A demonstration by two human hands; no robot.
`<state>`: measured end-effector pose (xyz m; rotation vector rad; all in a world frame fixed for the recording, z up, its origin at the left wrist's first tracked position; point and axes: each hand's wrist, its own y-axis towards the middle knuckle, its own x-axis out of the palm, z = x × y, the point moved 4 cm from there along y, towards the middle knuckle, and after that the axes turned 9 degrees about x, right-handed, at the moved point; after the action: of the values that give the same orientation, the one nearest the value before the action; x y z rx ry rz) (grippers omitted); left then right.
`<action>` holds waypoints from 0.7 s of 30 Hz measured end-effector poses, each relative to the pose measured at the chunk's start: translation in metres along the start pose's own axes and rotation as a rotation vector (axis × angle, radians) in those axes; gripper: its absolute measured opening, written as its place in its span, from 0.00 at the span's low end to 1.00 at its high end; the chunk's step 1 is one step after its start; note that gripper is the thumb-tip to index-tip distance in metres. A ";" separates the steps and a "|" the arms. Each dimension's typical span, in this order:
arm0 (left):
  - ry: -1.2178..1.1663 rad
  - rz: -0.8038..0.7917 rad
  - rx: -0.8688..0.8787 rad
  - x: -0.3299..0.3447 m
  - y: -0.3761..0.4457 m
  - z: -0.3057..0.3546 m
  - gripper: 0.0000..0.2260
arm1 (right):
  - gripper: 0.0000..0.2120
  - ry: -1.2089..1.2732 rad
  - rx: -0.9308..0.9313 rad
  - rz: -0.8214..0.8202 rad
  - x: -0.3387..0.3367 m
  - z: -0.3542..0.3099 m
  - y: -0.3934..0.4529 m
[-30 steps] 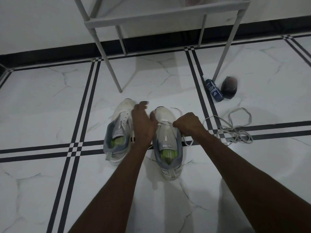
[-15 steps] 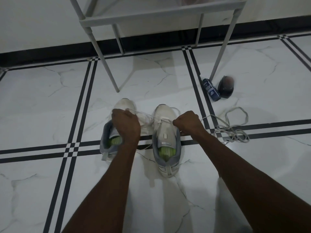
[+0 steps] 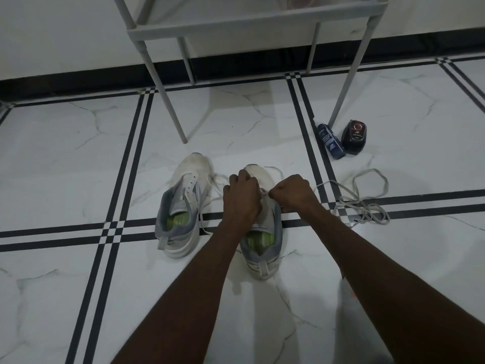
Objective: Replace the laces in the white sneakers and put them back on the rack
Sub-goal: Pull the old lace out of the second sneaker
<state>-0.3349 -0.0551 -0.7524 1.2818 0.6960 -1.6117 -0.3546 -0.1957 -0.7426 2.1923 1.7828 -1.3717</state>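
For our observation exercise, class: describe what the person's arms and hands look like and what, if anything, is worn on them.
Both forearms are bare as far as the picture shows, with no sleeve in view. The left hand and the right hand wear no gloves, and no watch, bracelet or ring can be seen on either. The arms are slim and enter from the bottom edge.

Two sneakers [image 3: 220, 208] side by side before the rack [image 3: 252, 24]

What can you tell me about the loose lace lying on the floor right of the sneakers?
The loose lace is a flat, pale grey-white cord, fabric by its look, lying slack on the tiled floor in open loops and a small tangle. It crosses the black tile stripes, below the blue bottle. One strand runs toward the right hand; whether they touch is unclear.
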 end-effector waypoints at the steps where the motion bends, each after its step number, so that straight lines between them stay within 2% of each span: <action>1: -0.013 0.048 -0.047 -0.004 0.001 -0.005 0.06 | 0.13 0.002 0.003 0.009 0.000 0.000 0.000; 5: -0.298 0.458 -0.500 -0.039 -0.006 -0.046 0.07 | 0.14 -0.027 -0.004 0.042 -0.002 -0.001 -0.002; 8: -0.192 0.513 -0.536 -0.055 -0.013 -0.055 0.07 | 0.13 -0.032 -0.013 0.022 -0.001 -0.002 -0.004; 11: -0.202 0.437 -0.318 -0.048 -0.011 -0.038 0.13 | 0.14 -0.049 -0.014 0.037 0.000 -0.002 -0.003; 14: -0.293 0.173 -0.107 -0.020 -0.006 -0.019 0.16 | 0.13 -0.038 -0.011 0.032 0.000 -0.002 -0.002; 16: -0.293 0.021 -0.056 -0.006 -0.004 -0.011 0.15 | 0.12 -0.044 -0.015 0.026 0.000 -0.002 -0.003; 21: -0.083 -0.063 -0.042 -0.002 0.003 -0.011 0.08 | 0.13 -0.048 -0.011 0.029 0.003 0.000 -0.003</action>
<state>-0.3273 -0.0465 -0.7529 1.1670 0.7210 -1.6825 -0.3571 -0.1923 -0.7430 2.1519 1.7310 -1.3930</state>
